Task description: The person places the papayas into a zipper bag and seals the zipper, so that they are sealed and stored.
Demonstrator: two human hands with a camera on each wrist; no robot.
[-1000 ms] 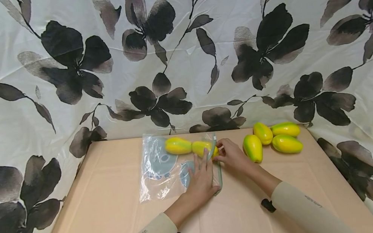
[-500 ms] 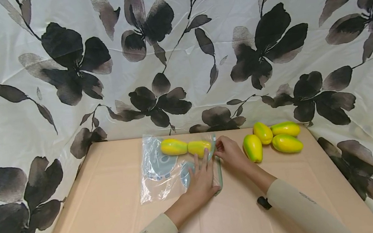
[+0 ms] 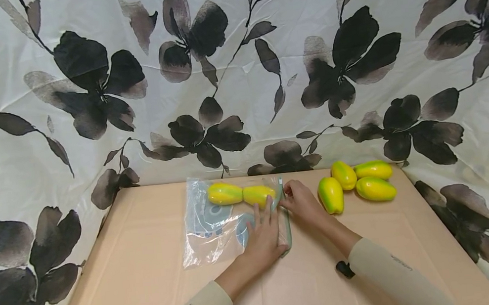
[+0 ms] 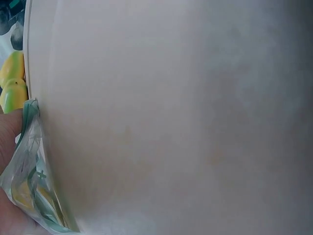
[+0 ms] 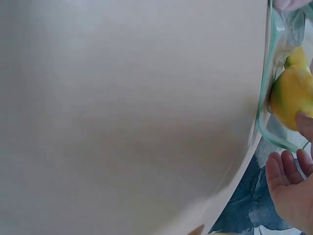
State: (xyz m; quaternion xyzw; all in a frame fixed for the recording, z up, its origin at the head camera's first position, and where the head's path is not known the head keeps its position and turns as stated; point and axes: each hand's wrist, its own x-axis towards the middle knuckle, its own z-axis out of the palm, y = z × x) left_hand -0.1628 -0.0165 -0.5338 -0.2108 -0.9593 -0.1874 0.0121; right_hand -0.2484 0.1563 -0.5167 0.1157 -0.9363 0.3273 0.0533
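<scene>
A clear zip-top bag (image 3: 203, 250) with a blue print lies flat, its green-edged mouth facing right. Inside, two glossy yellow-green mangoes (image 3: 225, 193) sit end to end. My left hand (image 3: 259, 240) rests on the bag with fingers straight, fingertips touching the nearer mango (image 3: 255, 195) and thumb at the mouth's edge. At the upper corner of that mouth is my right hand (image 3: 301, 200), fingers loosely bent. In the right wrist view its thumb (image 5: 304, 125) overlaps a mango (image 5: 292, 95) at the opening, the other fingers spread below the green rim. Its index finger is mostly hidden.
Several more mangoes (image 3: 374, 188) lie grouped to the right of my right hand. Everything rests on a tan board (image 3: 150, 276), whose back edge meets a white floral cloth (image 3: 264, 86) hanging behind and at both sides.
Both mangoes in the bag have slid left, deeper inside and away from the mouth. My right hand has drawn slightly left with its forearm. The left hand stays in place.
</scene>
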